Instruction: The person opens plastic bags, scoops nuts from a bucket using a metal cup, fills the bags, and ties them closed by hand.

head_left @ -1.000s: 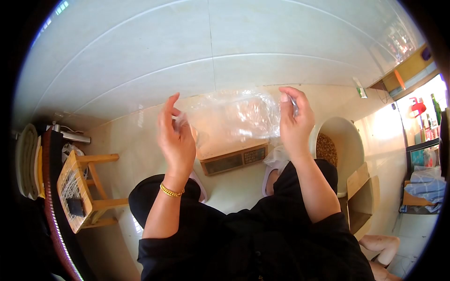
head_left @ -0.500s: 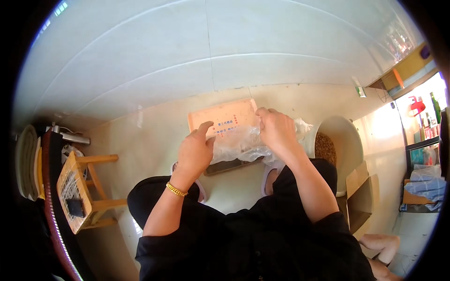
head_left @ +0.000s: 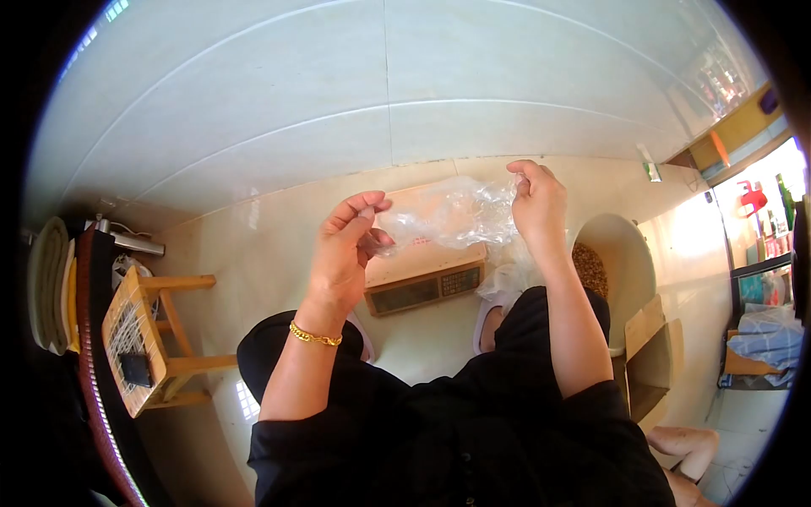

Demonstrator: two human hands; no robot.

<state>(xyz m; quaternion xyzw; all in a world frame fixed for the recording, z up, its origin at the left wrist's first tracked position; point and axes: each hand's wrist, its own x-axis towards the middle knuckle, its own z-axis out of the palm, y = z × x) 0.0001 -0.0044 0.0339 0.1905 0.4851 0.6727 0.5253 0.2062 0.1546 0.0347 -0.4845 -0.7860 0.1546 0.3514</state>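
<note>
A clear plastic bag (head_left: 452, 211) is stretched sideways between my two hands. My left hand (head_left: 342, 245), with a gold bracelet at its wrist, pinches one end of the bag. Its other end is gripped between the thumb and fingers of my right hand (head_left: 539, 203). Beneath the bag a weighing scale (head_left: 422, 291) stands on the floor, its display and keypad facing me. The bag covers much of the scale's orange top plate. More crumpled clear plastic (head_left: 511, 279) lies to the right of the scale, near my foot.
On the right a pale bucket (head_left: 629, 253) lies tilted with brown grain-like bits inside, next to an open cardboard box (head_left: 655, 363). A wooden stool (head_left: 165, 338) carrying a dark flat object stands left. The white wall (head_left: 389, 76) rises ahead. Another person's bare limb (head_left: 688, 448) shows lower right.
Both hands have lifted and spread wider, raising the bag off the scale's front and pulling it out between them. The scale's display and keypad now show.
</note>
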